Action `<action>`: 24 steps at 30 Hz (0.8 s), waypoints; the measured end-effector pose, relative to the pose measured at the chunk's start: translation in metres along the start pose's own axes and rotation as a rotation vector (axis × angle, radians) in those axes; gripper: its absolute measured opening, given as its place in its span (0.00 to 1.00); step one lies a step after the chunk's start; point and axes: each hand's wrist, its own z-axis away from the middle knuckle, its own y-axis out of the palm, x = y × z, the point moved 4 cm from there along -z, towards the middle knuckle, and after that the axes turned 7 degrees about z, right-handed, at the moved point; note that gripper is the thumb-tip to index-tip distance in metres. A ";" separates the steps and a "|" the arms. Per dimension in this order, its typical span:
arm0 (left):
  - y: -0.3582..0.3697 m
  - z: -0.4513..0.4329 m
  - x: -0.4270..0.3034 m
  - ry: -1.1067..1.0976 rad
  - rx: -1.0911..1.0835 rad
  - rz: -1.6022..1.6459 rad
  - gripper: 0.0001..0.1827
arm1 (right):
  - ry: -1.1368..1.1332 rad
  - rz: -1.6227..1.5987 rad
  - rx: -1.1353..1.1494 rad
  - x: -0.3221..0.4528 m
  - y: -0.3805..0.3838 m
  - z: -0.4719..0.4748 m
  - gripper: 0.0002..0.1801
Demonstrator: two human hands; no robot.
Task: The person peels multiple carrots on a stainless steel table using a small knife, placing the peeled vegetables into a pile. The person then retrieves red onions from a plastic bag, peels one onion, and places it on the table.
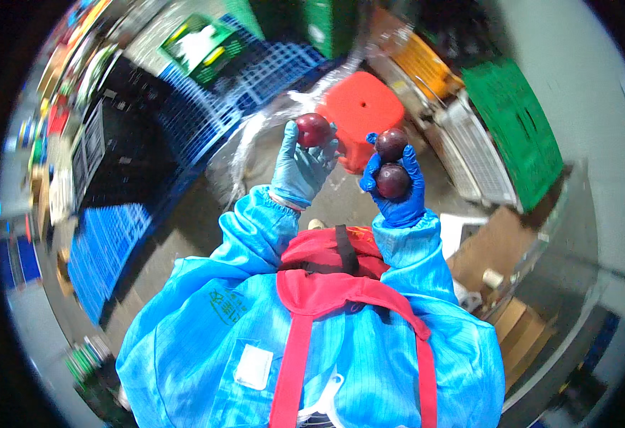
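Note:
In a pale blue-green glove, my left hand (306,172) holds one round dark red fruit (314,130), perhaps a plum, at its fingertips. My right hand (399,200) wears a darker blue glove. Two purplish round fruits of similar size rest in it, the upper fruit (391,144) by the fingertips and the lower fruit (392,181) against the palm. Both hands are raised in front of my chest, apart from each other. Below and beyond them stands a red plastic stool (366,101), partly covered by the left hand's fruit and fingers.
Blue plastic pallets (221,101) lie to the left, with a green crate (202,48) on one and black crates (125,144) nearby. Clear plastic film (248,150) trails over the floor. To the right stand a green crate (516,128), a white crate (467,150) and an orange crate (425,64).

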 end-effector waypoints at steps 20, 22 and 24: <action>-0.130 0.100 -0.151 0.980 -0.582 0.624 0.30 | 0.836 1.164 0.872 -0.241 0.117 -0.163 0.20; -0.148 0.113 -0.164 1.076 -0.574 0.660 0.29 | 0.899 1.137 0.965 -0.271 0.129 -0.161 0.21; -0.161 0.132 -0.177 1.051 -0.497 0.736 0.26 | 0.954 1.136 1.015 -0.308 0.133 -0.163 0.21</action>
